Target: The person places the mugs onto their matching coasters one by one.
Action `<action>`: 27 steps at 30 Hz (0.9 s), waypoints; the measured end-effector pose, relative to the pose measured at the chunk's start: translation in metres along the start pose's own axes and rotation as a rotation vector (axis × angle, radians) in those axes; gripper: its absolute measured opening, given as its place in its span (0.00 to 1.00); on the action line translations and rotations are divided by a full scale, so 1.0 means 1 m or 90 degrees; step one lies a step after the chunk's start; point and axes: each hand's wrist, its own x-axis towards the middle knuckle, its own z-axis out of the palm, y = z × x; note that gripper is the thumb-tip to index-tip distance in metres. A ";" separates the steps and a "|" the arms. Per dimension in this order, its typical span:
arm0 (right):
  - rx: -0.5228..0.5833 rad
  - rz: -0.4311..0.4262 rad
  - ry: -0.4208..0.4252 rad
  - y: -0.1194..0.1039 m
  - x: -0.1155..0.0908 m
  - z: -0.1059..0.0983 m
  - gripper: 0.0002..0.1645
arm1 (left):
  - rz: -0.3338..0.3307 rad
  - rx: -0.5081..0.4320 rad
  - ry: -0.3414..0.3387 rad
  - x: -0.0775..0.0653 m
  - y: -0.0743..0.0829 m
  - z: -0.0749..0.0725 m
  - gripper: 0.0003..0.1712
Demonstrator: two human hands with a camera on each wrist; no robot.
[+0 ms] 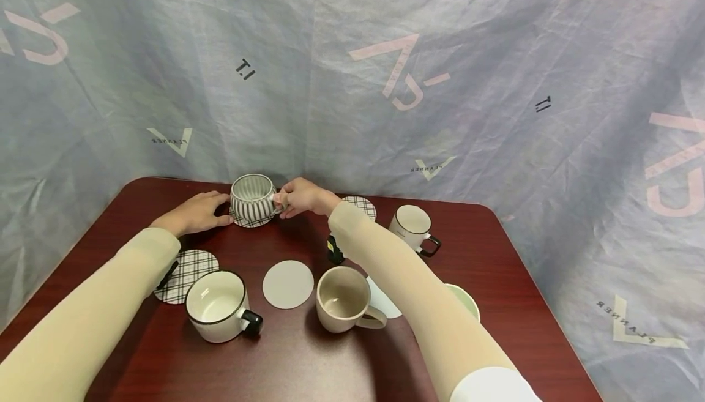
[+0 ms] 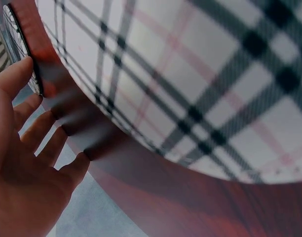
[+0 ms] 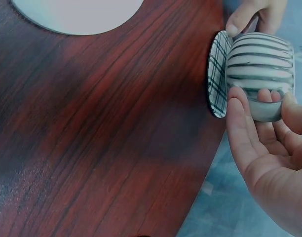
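Observation:
A grey-and-white striped mug (image 1: 253, 207) stands upright over a plaid round coaster (image 1: 243, 223) at the table's back left. My right hand (image 1: 306, 196) grips the mug's handle from the right. In the right wrist view, fingers of that hand (image 3: 274, 170) pass through the handle, and the striped mug (image 3: 259, 61) sits against the coaster (image 3: 217, 76). On the other side, my left hand (image 1: 197, 213) lies with fingers spread, nothing held. The left wrist view shows its thumb tip right at the coaster's rim (image 2: 27, 44) and the other fingertips on the table.
Nearer me stand a white black-rimmed mug (image 1: 217, 305) and a beige mug (image 1: 344, 300). Another white mug (image 1: 410, 227) is at right; a pale green cup (image 1: 465, 301) is partly behind my right sleeve. A plain white coaster (image 1: 288, 284) and plaid coasters (image 1: 193, 272) lie about.

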 end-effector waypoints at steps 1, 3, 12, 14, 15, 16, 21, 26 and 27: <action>0.000 0.001 0.001 0.001 0.000 0.001 0.18 | 0.000 0.001 0.000 0.000 0.000 0.000 0.42; -0.002 0.005 0.000 0.002 0.001 0.002 0.19 | 0.000 0.001 0.001 0.001 0.000 0.000 0.42; 0.006 0.003 0.005 0.008 0.006 0.002 0.20 | 0.007 0.009 0.006 0.002 0.001 0.000 0.42; 0.013 0.003 0.001 0.008 0.008 0.002 0.20 | 0.007 0.011 0.007 0.002 0.000 0.000 0.43; 0.016 0.003 0.000 0.008 0.008 0.002 0.20 | 0.006 0.011 0.007 0.001 0.000 -0.001 0.43; 0.019 0.002 -0.002 0.009 0.009 0.003 0.20 | 0.004 0.009 0.006 0.001 0.000 -0.001 0.43; 0.029 0.004 -0.005 0.010 0.009 0.002 0.19 | 0.002 0.007 0.006 0.000 0.001 -0.002 0.42; 0.030 0.009 -0.007 0.010 0.007 0.002 0.20 | 0.003 0.008 0.004 -0.001 0.004 -0.003 0.41; 0.028 0.008 -0.007 0.009 0.006 0.002 0.20 | 0.002 0.007 0.003 -0.001 0.004 -0.003 0.41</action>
